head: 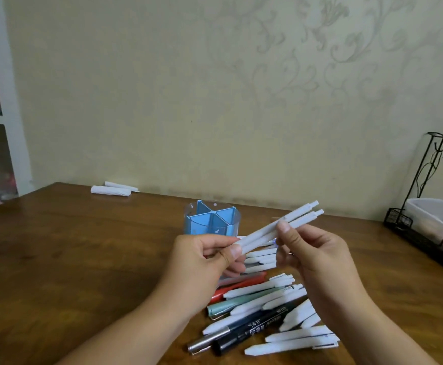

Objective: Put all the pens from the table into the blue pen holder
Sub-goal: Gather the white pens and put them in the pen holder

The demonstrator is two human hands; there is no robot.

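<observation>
- Left hand [210, 255] curled round the lower ends of two white pens [281, 227], thumb pressed on top, fingers folded beneath.
- Right hand [312, 248] pinching the same two pens near mid-length — thumb tip on the barrels, other fingers curled behind.
- Held together, side by side, raised off the table and tilted, clicker ends up and to the right, tips down at the left hand.
- Just behind the left hand, standing upright on the table [70, 259]: the holder [211, 219] — blue inside, clear-walled, split by dividers into wedge compartments; no pens seen in the visible compartments.
- Below and between the wrists, a loose pile of pens [265, 309] lying flat, mostly white, overlapping one another.
- Among the pile: a red pen [237, 287] near the left wrist, a pale green pen [231, 305] just under it, a black pen [257, 327] with white lettering, and a silver pen [206, 342] at the near-left edge.
- A few more white pens partly hidden between the two hands.
- Far back near the wall, well apart from the holder: two white paper rolls [112, 190].
- At the right edge of the table: a black wire rack [425, 233] holding a clear box [436, 219].
- At the far left, a white shelf [4, 101] with blurred contents.
</observation>
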